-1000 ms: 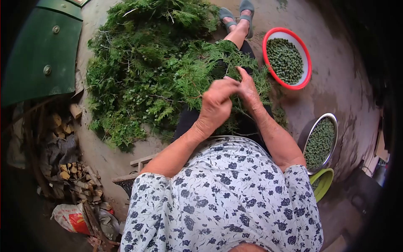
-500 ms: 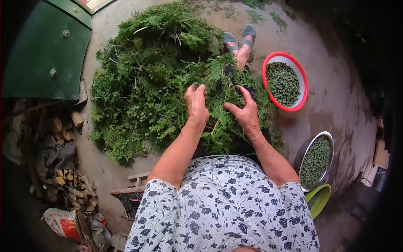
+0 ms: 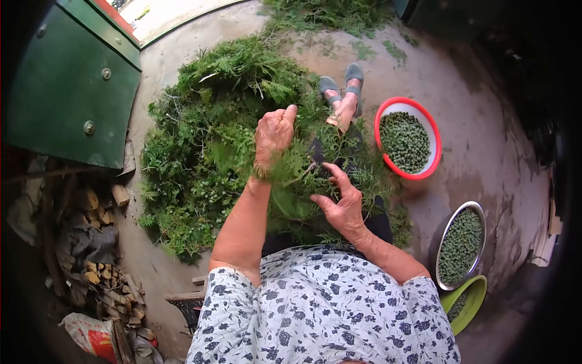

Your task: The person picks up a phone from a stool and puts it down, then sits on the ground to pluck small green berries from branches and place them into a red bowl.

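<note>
My left hand (image 3: 274, 138) is raised over the heap of green conifer branches (image 3: 200, 145), its fingers curled in and the thumb pressed against them. Whatever it may grip is hidden. A leafy conifer branch (image 3: 294, 197), smeared by motion, crosses at my left wrist. Its bare stem reaches the bent fingertips of my right hand (image 3: 344, 209), which appear closed on it, while that thumb stands apart. More green sprigs (image 3: 342, 145) lie over my dark-clad legs, just beyond the right hand.
To the right stand a red-rimmed basin (image 3: 434, 159) of green berries, a metal bowl (image 3: 483, 224) of berries and a lime-green bowl (image 3: 476, 309). Chopped firewood (image 3: 112, 282) lies left, below a green metal door (image 3: 66, 91). A low wooden stool (image 3: 185, 297) is beside me.
My left hand has moved up and slightly left, its fingers curling tighter. My right hand has shifted a little down and left. The branch between them has swung leftward. The camera view has tilted up.
</note>
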### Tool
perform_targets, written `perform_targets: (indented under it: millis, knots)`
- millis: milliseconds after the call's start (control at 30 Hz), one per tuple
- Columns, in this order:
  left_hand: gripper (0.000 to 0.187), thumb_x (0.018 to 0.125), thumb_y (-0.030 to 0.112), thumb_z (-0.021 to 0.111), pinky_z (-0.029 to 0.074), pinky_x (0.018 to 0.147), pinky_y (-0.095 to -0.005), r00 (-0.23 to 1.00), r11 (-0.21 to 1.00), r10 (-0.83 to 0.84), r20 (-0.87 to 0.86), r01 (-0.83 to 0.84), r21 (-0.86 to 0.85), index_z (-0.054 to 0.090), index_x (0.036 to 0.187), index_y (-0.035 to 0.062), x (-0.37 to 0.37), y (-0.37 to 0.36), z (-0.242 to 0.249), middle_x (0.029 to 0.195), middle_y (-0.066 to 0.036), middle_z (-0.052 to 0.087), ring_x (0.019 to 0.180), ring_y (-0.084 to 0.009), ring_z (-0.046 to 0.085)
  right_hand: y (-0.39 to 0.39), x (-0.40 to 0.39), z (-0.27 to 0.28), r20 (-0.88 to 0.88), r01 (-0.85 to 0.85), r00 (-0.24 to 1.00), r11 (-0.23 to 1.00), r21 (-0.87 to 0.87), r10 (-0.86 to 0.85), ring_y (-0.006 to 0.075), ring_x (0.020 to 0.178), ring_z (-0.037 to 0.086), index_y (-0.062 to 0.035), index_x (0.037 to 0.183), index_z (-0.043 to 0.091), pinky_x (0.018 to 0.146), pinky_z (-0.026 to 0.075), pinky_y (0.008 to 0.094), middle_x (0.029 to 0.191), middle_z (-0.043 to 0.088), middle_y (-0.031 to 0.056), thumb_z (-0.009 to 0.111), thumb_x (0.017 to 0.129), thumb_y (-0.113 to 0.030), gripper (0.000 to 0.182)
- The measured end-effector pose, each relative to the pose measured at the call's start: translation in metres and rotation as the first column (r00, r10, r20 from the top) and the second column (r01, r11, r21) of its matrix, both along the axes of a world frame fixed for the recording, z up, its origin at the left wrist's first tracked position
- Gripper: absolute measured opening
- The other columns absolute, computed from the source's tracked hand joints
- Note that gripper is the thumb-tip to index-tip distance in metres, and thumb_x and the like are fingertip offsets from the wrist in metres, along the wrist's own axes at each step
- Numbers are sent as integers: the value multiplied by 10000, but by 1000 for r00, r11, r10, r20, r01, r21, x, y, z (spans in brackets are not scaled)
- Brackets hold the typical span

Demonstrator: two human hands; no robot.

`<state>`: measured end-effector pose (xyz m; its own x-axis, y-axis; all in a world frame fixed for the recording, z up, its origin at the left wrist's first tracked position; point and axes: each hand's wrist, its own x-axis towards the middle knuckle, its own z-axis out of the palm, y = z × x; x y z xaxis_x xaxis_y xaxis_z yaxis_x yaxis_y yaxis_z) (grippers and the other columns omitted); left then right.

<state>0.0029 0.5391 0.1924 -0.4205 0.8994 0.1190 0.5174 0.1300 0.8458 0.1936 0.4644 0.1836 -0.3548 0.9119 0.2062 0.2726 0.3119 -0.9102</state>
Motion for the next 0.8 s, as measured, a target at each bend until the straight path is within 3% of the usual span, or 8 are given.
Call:
perform_targets:
  millis: [67,100,233,267,367,500,633,800]
  knots:
    - [420,900,328,518,277,467,-305,995,997,23,93,-17,-69,504,625,11,-3,-2,1,512,18,361,522,-86,313,-5,0,-1,-36,-29,999,999,16,30,240,960,591,-70,1220,471,830,461,309,1102,582,133,740,652,-52,628]
    - [296,864,275,529,439,627,-359,989,983,44,139,-18,-180,626,836,-3,-9,-1,0,672,-136,590,627,-244,543,-6,-1,-1,-60,-31,998,999,15,32,245,973,588,-65,1220,474,842,456,310,1114,578,137,722,658,-10,617]
    - [227,831,138,563,435,620,-274,745,996,47,666,14,-85,585,1005,-7,-16,-6,-14,835,-13,605,675,-131,528,-6,0,-4,-59,-35,998,999,13,36,249,980,585,-59,1218,475,844,457,312,1122,573,141,709,664,9,605]
    - [227,831,138,563,435,620,-274,748,996,46,662,14,-86,585,1005,-7,-16,-8,-16,835,-13,605,675,-131,528,-6,0,-4,-53,-39,998,999,16,40,252,981,585,-57,1219,474,842,458,315,1122,573,143,698,671,16,596]
    - [242,832,67,568,426,699,-259,621,954,175,764,-300,26,516,1055,-12,-4,-19,-8,930,-65,585,791,-132,526,-4,-1,-6,-52,-53,997,999,2,53,262,983,583,-54,1221,472,835,462,320,1122,571,148,675,687,30,577]
    - [301,829,35,606,410,676,-222,728,876,111,677,-393,280,453,1087,8,7,-17,-12,878,-28,572,752,-90,491,-2,-1,-13,-67,-69,995,998,-12,68,221,894,582,-60,1216,480,807,456,306,1085,585,123,661,708,7,544]
    - [435,853,67,582,386,599,-211,796,871,158,585,-391,297,380,1221,-50,30,-22,13,833,-53,604,673,-69,453,-1,2,-15,-44,-84,996,996,-27,83,233,930,588,-62,1227,476,818,460,315,1094,582,137,643,722,18,538]
    - [419,835,106,625,419,622,-211,875,929,158,458,-289,231,470,1169,-94,33,-25,10,787,-40,625,691,-60,507,4,12,-2,12,-191,982,982,-5,191,281,978,593,-50,1209,501,824,467,322,1070,590,159,644,758,-35,473]
